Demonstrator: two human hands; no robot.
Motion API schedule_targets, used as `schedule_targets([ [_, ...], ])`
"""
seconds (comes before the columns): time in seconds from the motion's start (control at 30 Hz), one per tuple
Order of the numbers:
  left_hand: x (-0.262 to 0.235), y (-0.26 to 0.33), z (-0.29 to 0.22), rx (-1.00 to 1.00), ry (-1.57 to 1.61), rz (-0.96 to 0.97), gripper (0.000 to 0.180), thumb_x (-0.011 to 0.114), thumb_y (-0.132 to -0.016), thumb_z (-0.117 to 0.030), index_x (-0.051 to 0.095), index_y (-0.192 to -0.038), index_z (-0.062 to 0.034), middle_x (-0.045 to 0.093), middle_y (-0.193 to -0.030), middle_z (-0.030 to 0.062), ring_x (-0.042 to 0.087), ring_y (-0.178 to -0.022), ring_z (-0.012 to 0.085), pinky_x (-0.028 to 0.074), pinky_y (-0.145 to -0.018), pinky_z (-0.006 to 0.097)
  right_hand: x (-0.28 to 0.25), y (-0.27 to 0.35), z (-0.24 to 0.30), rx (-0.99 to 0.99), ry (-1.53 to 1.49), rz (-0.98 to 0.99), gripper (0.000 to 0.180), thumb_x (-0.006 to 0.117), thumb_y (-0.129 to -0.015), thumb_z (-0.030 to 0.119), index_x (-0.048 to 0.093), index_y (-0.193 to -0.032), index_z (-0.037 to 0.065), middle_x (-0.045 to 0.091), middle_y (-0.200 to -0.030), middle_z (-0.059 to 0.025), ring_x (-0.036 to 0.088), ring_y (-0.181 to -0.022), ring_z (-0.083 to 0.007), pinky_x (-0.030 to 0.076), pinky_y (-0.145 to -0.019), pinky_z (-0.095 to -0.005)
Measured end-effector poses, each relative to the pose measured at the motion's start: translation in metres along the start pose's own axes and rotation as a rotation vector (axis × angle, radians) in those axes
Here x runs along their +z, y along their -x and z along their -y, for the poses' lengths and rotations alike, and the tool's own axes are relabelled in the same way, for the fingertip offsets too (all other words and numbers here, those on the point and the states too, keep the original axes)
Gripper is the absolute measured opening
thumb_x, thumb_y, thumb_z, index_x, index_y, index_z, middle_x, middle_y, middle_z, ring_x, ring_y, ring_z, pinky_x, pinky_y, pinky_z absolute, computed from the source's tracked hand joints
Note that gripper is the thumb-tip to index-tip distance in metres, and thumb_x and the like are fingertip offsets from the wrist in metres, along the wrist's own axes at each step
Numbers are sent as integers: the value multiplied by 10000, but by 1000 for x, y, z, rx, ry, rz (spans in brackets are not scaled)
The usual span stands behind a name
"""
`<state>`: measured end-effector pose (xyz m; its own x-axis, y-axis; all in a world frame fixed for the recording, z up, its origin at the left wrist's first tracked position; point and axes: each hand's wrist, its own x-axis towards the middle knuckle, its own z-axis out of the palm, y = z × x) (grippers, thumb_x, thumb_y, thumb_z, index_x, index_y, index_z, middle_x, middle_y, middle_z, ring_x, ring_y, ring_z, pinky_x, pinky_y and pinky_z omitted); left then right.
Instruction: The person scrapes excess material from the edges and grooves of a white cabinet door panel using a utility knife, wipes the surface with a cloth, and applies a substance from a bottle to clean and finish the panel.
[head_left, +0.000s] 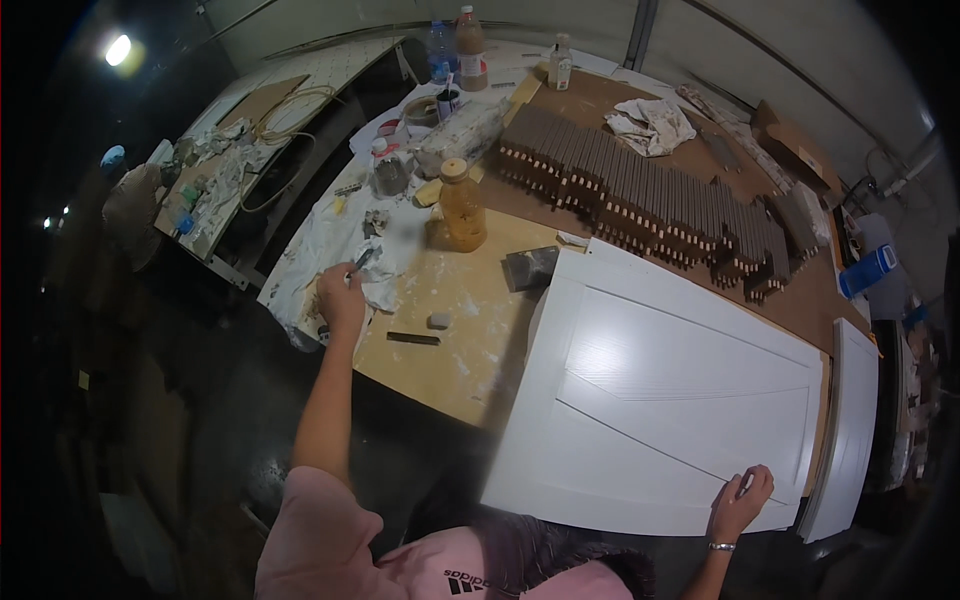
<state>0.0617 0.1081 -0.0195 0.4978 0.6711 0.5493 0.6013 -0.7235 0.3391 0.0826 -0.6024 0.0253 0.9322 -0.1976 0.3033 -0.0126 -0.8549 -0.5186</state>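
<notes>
My left hand [341,297] reaches out to the left part of the workbench and grips a small putty knife [364,259] over a crumpled white rag [385,285]. My right hand [741,503] rests on the near right corner of a white panelled cabinet door [650,390] that lies flat on the bench; its fingers are curled, and something small may be pinched in them. A second white door [850,430] lies just to the right.
A jar of amber liquid [462,206], a dark sanding block [530,267], a small dark stick [413,339] and a grey lump [438,321] sit on the wooden top. Rows of grey-painted slats [640,190], bottles [470,45] and a rag [650,125] lie farther back.
</notes>
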Motion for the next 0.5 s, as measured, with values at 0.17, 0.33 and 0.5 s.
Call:
schedule_targets([
  [0.17,8,-32,15,-263,27,275,295,711,-889,-310,705,-1051,-65,742,-950,115,702,-873,318,535,-743,441,-1,4,3,55,51,9,275,556,-894,-19,529,-1167,-35,469,-1320,-165,523,-1181,-285,525,-926,-354],
  [0.33,44,-30,53,-266,327,269,194,720,-871,-188,702,-1005,-49,735,-892,121,697,-813,283,520,-715,390,-4,6,5,3,126,-27,296,556,-864,-27,537,-1159,-38,504,-1275,-184,540,-1138,-328,503,-939,-367],
  [0.5,34,-13,17,-460,1076,413,135,622,-984,-163,633,-995,-29,643,-822,42,577,-706,117,464,-636,259,-5,0,8,-200,275,-161,225,582,-756,-12,552,-979,-13,574,-1125,-237,540,-1051,-423,470,-899,-482],
])
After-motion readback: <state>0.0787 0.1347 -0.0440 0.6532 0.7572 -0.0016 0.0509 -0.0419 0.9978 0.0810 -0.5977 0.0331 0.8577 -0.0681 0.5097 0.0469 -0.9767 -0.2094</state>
